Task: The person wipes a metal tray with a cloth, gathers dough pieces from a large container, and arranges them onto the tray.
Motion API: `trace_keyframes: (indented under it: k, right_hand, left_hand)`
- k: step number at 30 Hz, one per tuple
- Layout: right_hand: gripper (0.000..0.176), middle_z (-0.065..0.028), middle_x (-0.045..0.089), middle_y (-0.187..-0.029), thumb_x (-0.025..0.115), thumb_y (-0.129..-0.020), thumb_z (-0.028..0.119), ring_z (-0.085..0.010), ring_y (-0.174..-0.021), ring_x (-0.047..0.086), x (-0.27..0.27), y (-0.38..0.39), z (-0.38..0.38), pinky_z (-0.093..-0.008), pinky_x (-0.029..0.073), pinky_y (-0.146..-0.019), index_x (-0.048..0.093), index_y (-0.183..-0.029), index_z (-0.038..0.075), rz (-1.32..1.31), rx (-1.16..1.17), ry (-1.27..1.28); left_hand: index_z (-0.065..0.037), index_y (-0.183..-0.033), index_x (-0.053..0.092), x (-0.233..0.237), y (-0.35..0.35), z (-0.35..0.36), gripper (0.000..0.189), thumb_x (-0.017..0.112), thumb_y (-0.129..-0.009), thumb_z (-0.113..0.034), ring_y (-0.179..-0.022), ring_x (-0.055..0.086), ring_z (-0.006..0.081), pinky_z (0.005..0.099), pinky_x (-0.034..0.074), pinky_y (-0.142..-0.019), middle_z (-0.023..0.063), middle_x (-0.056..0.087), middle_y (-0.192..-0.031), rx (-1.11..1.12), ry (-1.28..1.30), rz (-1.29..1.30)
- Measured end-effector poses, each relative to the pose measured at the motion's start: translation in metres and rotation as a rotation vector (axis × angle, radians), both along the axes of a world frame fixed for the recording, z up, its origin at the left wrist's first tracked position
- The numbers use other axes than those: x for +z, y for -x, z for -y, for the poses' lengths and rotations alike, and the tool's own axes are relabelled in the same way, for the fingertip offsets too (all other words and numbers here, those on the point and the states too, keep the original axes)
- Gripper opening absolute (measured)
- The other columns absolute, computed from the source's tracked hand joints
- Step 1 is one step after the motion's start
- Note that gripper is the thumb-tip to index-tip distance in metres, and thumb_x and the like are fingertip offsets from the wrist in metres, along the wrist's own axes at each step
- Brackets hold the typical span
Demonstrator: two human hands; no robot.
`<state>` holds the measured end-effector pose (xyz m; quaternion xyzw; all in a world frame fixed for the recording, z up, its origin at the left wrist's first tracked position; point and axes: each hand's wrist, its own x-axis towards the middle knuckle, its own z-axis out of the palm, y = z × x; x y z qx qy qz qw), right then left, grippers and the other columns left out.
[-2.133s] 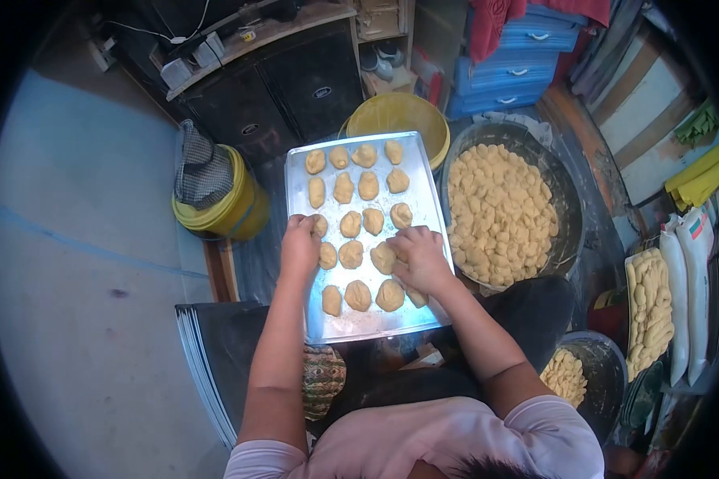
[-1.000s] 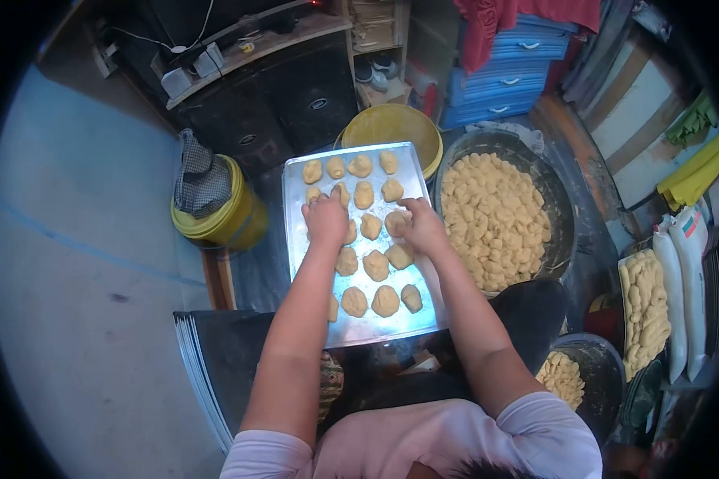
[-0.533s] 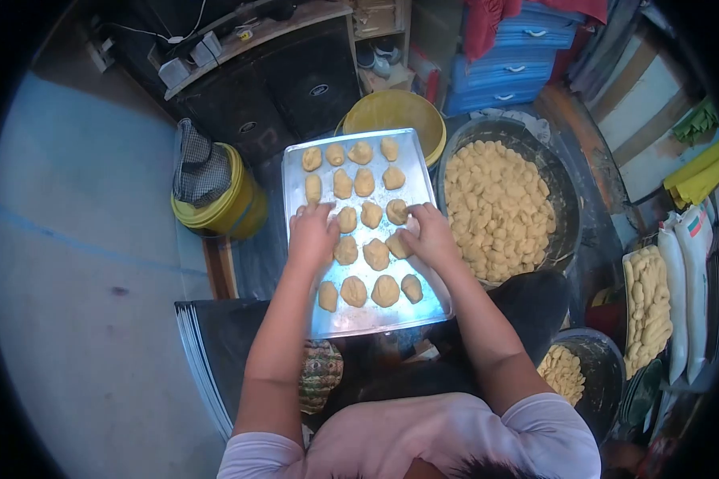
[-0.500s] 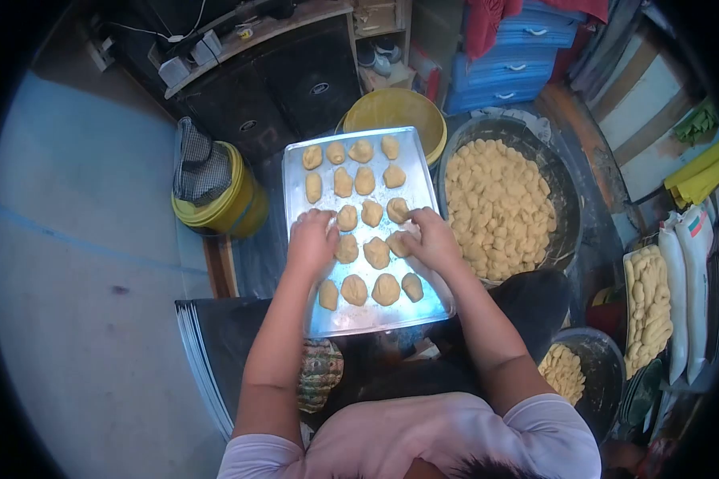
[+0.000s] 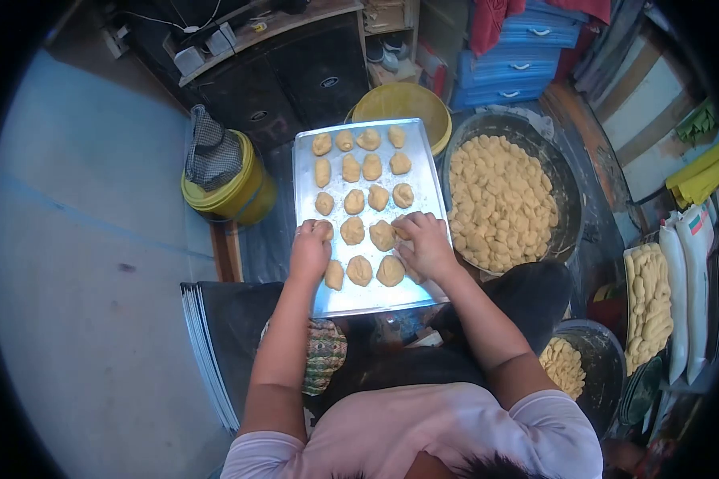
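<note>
A metal baking tray (image 5: 433,199) lies across my lap, bearing rows of tan dough pieces (image 5: 359,271). At its left edge my left hand (image 5: 310,251) has its fingers curled round a dough piece (image 5: 326,229) in the second row from me. My right hand (image 5: 425,246) closes its fingertips on the piece at the right end of that same row, which is mostly covered. Beneath that hand, the nearest right piece is partly hidden. Pieces in the farther rows sit apart from each other on the bare metal.
A large dark basin (image 5: 567,215) heaped with dough pieces stands to the right of the tray. Farther right are a tray of shaped dough (image 5: 649,307) and a smaller basin (image 5: 607,359). A yellow bucket (image 5: 256,191) stands left; a round yellow tub (image 5: 403,104) sits behind the tray.
My left hand has come one row nearer and now holds a dough piece there. My right hand has also drawn slightly nearer, uncovering the piece in the row beyond. The view has shifted a little.
</note>
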<state>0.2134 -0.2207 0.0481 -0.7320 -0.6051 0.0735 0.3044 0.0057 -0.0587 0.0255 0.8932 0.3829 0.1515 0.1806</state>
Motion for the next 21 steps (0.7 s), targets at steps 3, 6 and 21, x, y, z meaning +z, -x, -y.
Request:
trace_keyframes:
  k: [3,6,21]
  right_hand:
    - [0.041,-0.0062,0.056,-0.102,0.072,-0.069,0.02,-0.0264,-0.1,0.05,0.005,0.013,-0.001,-0.0392,0.036,-0.086,0.06,-0.109,0.015,0.007,0.07,0.035]
    - [0.045,-0.0062,0.057,-0.101,0.068,-0.072,0.03,-0.0252,-0.101,0.051,0.005,0.043,-0.001,-0.0418,0.034,-0.087,0.061,-0.114,0.013,0.066,0.234,0.131]
    - [0.046,-0.0051,0.052,-0.112,0.068,-0.075,0.027,-0.0219,-0.108,0.045,-0.027,0.055,0.03,-0.0427,0.031,-0.09,0.056,-0.117,0.014,0.219,0.158,0.141]
  left_hand:
    - [-0.009,-0.116,0.061,0.001,0.005,0.0,0.04,0.063,-0.076,-0.007,-0.108,0.052,0.0376,0.0418,0.044,-0.093,0.0179,0.055,-0.119,-0.02,0.024,0.003]
    - [-0.008,-0.117,0.06,0.01,0.007,0.012,0.039,0.062,-0.078,-0.007,-0.108,0.053,0.0383,0.0413,0.044,-0.094,0.0192,0.054,-0.121,-0.009,-0.002,0.097]
    - [-0.002,-0.116,0.06,-0.005,0.01,0.021,0.035,0.062,-0.081,-0.009,-0.1,0.058,0.0341,0.0387,0.047,-0.087,0.0195,0.056,-0.115,0.095,0.011,0.197]
